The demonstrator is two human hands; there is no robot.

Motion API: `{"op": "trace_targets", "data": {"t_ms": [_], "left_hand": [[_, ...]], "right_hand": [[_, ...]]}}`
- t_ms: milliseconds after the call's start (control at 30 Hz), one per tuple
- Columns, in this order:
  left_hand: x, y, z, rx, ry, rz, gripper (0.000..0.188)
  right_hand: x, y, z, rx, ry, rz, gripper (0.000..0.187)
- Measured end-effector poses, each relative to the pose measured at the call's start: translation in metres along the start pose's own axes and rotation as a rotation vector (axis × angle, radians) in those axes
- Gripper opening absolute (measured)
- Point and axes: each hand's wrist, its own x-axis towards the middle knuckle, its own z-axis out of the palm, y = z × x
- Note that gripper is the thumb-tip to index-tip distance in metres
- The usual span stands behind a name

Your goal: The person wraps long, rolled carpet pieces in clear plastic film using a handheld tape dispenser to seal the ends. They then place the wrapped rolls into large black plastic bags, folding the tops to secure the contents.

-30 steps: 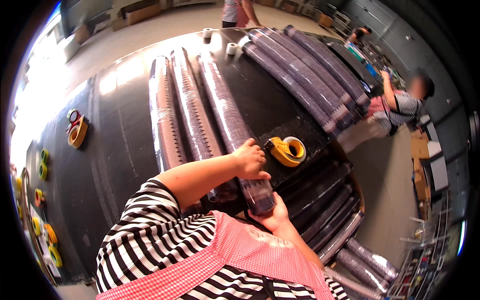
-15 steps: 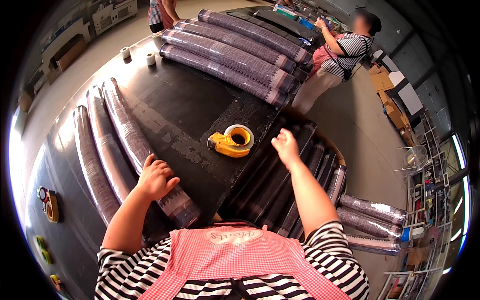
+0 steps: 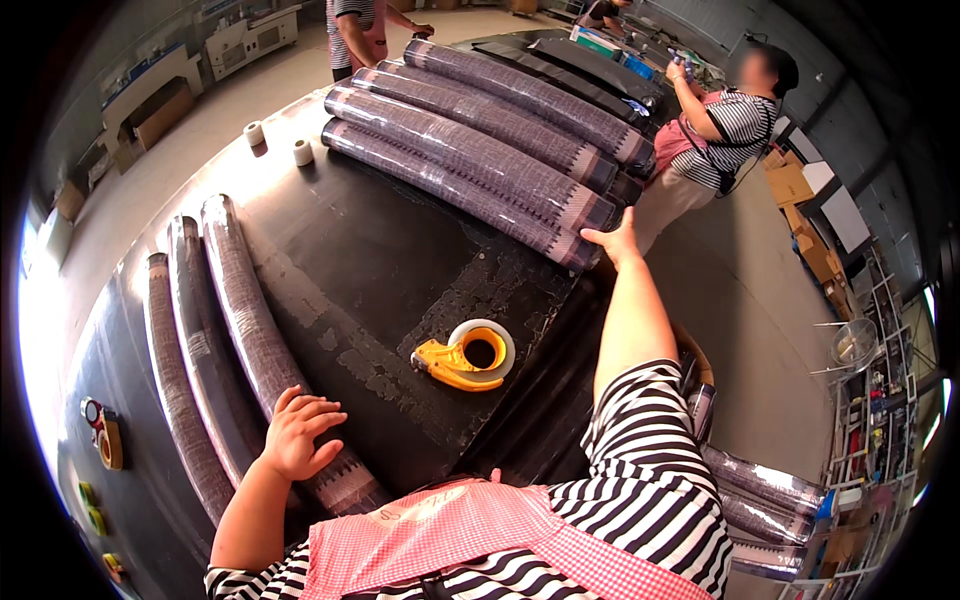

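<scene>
My left hand (image 3: 300, 432) lies with spread fingers over the near end of a plastic-wrapped grey fabric roll (image 3: 245, 290), the rightmost of three lying side by side on the left. My right hand (image 3: 618, 242) is stretched out to the right ends of a second group of wrapped rolls (image 3: 470, 150) at the far side. Its thumb and fingers are apart at the end of a patterned roll (image 3: 545, 230); firm contact is hard to make out. Between my hands sits a yellow tape dispenser (image 3: 465, 358) on the black table (image 3: 370, 290).
Dark rolls (image 3: 540, 400) lie in a box beside the table's right edge, partly hidden by my arm. More wrapped rolls (image 3: 765, 500) stick out at lower right. Two white cylinders (image 3: 303, 152) stand at the far left. A co-worker (image 3: 715, 130) stands beyond the rolls; others are farther back.
My right hand has moved from above the boxed dark rolls forward to the ends of the far rolls. My left hand stays on its roll. The view has shifted.
</scene>
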Motion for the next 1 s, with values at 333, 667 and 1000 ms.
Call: {"op": "trace_targets", "data": {"t_ms": [333, 667, 1000], "left_hand": [[0.003, 0.013, 0.001, 0.049, -0.030, -0.055, 0.043], [0.025, 0.013, -0.007, 0.006, -0.180, -0.064, 0.055], [0.196, -0.004, 0.021, -2.018, 0.218, -0.698, 0.098]], "right_hand": [[-0.064, -0.053, 0.080, 0.752, 0.154, -0.386, 0.113], [-0.219, -0.205, 0.106, 0.425, 0.518, -0.736, 0.140], [-0.339, -0.214, 0.060, 0.298, 0.389, -0.581, 0.107]]}}
